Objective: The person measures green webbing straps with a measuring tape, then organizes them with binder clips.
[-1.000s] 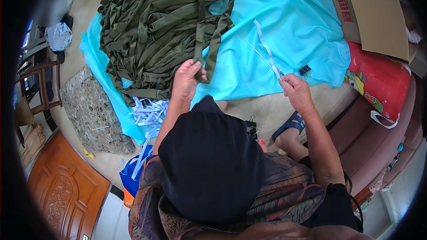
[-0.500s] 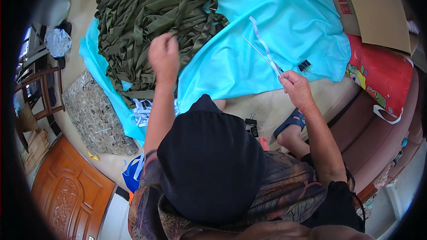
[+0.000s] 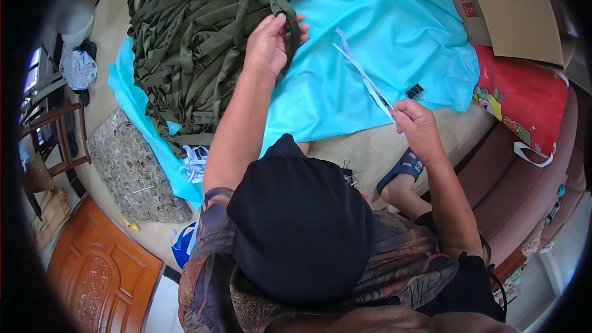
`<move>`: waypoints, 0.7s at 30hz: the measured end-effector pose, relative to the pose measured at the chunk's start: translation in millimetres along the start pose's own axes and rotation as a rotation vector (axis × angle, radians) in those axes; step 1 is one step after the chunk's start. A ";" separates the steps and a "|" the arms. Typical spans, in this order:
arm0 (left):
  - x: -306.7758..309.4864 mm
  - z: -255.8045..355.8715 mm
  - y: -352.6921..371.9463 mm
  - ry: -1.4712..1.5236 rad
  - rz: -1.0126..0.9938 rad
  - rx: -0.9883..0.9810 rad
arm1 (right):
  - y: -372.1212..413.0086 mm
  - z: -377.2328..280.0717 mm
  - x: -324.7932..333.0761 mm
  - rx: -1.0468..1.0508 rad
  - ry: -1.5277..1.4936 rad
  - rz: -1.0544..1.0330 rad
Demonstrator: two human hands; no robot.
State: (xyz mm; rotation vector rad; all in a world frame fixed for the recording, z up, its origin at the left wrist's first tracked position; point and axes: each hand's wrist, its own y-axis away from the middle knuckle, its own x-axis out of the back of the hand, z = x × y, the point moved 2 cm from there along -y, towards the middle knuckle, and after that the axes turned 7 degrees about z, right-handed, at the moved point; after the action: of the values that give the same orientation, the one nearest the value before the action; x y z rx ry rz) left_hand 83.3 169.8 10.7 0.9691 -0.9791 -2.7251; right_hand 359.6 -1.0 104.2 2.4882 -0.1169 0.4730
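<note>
Olive-green fabric straps (image 3: pixel 191 49) lie in a large tangled heap on a bright turquoise cloth (image 3: pixel 376 12). At the heap's right side my left hand (image 3: pixel 269 46) has its fingers around one strap, which passes between thumb and fingers. My right hand (image 3: pixel 416 124) pinches the near end of a thin, straight metal rod. A narrow white strip (image 3: pixel 364 74) runs along the rod, with its far end out over the cloth. How the strip and rod are joined cannot be made out.
A black binder clip (image 3: pixel 415 91) lies on the cloth's right edge. White strips (image 3: pixel 196 160) bunch at lower left. A red bag (image 3: pixel 524 105) and a cardboard box (image 3: pixel 518 12) stand right, by a brown sofa (image 3: pixel 493 179). A patterned cushion (image 3: pixel 135 166) lies left.
My left hand has moved right across the heap and now holds a strap at its right side. My right hand has shifted slightly down, and the rod and white strip lie closer together.
</note>
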 end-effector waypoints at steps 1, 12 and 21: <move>-2.7 2.4 11.4 0.065 -0.059 0.010 | 1.6 -8.9 -0.9 0.008 -0.065 -0.008; -8.6 -5.5 58.9 0.219 -0.151 -0.024 | 28.3 -68.2 -24.7 0.138 -0.028 -0.067; 2.4 -26.8 66.7 0.138 -0.027 -0.030 | 29.3 -58.8 -35.3 0.148 0.193 -0.015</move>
State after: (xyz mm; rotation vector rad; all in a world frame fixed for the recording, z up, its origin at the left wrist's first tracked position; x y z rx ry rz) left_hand 89.0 101.8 33.5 1.1550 -0.9053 -2.6436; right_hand 303.0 8.0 152.1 2.5688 0.0144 0.7356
